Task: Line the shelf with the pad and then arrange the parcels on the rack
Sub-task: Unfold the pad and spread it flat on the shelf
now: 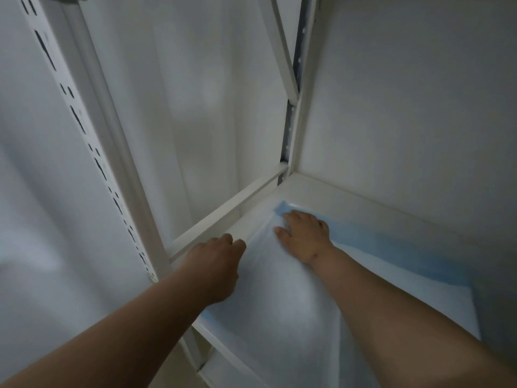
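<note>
Spread across the white shelf [316, 189], the pad [282, 303] is a thin sheet, white over most of its face and pale blue along the far edge and at the back-left corner. It lies under both hands and reaches the shelf's front lip. The right hand [303, 236] rests flat on it, fingers straight and slightly spread, their tips just short of the raised blue corner. To its left, the left hand [216, 264] sits at the pad's left edge with fingers curled forward; whether they pinch the sheet cannot be told. Just beyond the left hand runs a white side rail [226, 210], joined to a slotted upright [84, 130] nearer the camera and a corner post [296, 130] behind. No writing or label can be read anywhere.
</note>
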`<action>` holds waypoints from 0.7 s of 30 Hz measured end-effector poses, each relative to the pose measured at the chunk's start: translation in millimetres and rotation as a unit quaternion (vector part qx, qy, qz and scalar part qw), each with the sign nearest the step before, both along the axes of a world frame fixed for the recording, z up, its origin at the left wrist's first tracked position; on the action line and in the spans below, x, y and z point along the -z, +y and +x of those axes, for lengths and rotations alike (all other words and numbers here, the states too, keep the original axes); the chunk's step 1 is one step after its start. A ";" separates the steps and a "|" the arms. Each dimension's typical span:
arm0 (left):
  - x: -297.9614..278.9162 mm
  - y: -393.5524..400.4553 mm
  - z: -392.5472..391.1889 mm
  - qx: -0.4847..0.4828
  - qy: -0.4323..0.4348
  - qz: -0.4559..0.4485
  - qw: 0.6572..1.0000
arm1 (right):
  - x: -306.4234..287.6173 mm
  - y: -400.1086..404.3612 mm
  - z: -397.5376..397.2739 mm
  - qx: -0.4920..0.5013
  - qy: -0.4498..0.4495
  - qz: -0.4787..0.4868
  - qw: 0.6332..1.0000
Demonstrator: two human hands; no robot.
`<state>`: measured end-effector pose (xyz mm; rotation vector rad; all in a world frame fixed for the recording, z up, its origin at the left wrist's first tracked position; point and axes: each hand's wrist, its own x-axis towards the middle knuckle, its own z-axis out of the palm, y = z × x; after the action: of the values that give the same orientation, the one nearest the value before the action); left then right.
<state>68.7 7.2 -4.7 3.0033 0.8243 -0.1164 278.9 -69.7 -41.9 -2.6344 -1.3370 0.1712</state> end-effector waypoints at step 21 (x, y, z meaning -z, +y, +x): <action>6.7 -13.2 44.0 0.164 0.094 -0.004 0.982 | -7.3 -179.0 -60.8 0.351 0.020 -0.049 0.935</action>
<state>112.7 -6.0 -11.4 3.1268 0.3244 -0.4145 218.0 -248.7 -34.5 -2.9771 -0.3157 0.1838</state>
